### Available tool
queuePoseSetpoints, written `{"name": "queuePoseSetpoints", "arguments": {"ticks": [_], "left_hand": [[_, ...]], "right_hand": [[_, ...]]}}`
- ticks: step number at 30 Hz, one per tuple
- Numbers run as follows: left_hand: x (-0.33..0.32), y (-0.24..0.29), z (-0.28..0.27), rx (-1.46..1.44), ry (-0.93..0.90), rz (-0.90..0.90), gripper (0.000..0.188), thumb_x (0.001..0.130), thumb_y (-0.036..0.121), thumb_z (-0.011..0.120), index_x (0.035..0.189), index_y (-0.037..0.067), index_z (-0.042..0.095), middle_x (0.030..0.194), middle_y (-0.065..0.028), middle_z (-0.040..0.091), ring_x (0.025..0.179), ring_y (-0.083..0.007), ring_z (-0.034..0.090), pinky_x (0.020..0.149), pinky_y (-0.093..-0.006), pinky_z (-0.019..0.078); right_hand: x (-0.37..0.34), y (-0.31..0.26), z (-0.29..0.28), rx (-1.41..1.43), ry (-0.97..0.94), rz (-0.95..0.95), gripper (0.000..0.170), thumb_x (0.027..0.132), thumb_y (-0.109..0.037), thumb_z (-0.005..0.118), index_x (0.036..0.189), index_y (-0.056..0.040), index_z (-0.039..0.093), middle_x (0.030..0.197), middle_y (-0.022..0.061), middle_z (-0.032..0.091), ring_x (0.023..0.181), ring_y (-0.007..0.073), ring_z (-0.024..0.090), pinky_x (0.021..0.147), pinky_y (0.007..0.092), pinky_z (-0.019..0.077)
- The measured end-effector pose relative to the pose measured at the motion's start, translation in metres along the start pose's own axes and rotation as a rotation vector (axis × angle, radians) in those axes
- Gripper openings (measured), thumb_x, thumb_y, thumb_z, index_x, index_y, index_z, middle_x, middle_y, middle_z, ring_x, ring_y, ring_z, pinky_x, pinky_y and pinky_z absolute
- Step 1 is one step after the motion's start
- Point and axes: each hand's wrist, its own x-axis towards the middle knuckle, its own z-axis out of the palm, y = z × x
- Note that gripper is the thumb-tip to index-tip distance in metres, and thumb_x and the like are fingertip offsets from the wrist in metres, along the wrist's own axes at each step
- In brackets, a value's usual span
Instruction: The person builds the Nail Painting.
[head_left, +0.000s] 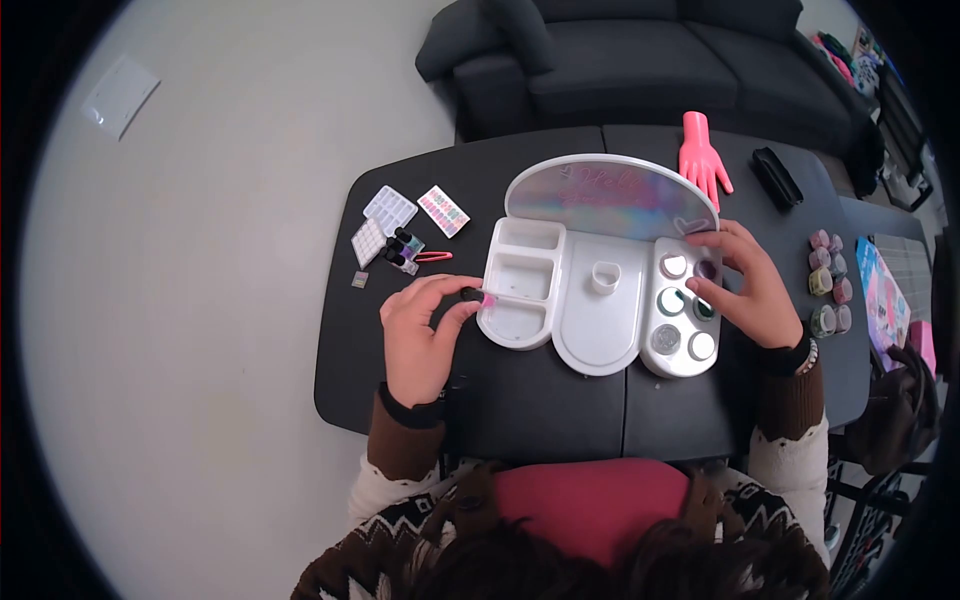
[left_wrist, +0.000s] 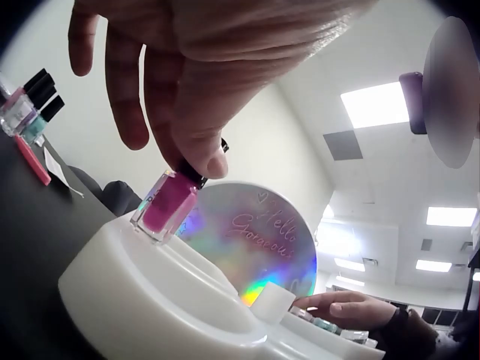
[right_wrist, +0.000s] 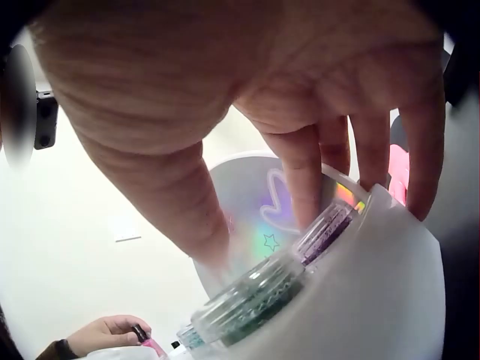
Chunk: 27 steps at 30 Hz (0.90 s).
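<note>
My left hand (head_left: 418,322) pinches a small pink nail polish bottle (left_wrist: 171,202) by its black cap, between thumb and fingers. The bottle tilts at the left rim of a white organizer (head_left: 600,350), beside the front left compartment. On the organizer's right section sit several round glitter jars, including a green jar (right_wrist: 259,304) and a purple jar (right_wrist: 328,232). Over this section my right hand (head_left: 750,290) spreads thumb and index finger apart, with the index fingertip right at the purple jar. Its other fingers reach over the organizer's outer edge.
A rounded holographic panel (head_left: 610,200) stands at the organizer's back, with a small white cup (head_left: 605,278) before it. Nail polish bottles (head_left: 403,250), nail-tip trays (head_left: 390,210) and pink tweezers (head_left: 434,256) lie left. Rightward are a pink hand model (head_left: 703,160), black case (head_left: 777,180) and stacked jars (head_left: 822,282).
</note>
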Motion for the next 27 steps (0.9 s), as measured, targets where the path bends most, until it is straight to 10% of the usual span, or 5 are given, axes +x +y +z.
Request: {"name": "queuePoseSetpoints", "arguments": {"ticks": [27], "left_hand": [[0.043, -0.023, 0.04, 0.426, 0.079, 0.036, 0.028, 0.1, 0.02, 0.079, 0.128, 0.021, 0.08, 0.12, -0.0008, 0.078, 0.105, -0.0195, 0.071, 0.11, -0.0457, 0.0322]], "right_hand": [[-0.005, -0.001, 0.001, -0.109, -0.018, -0.073, 0.063, 0.088, -0.019, 0.091, 0.143, -0.0005, 0.067, 0.148, 0.0181, 0.062, 0.132, 0.0357, 0.066, 0.112, 0.0418, 0.0531]]}}
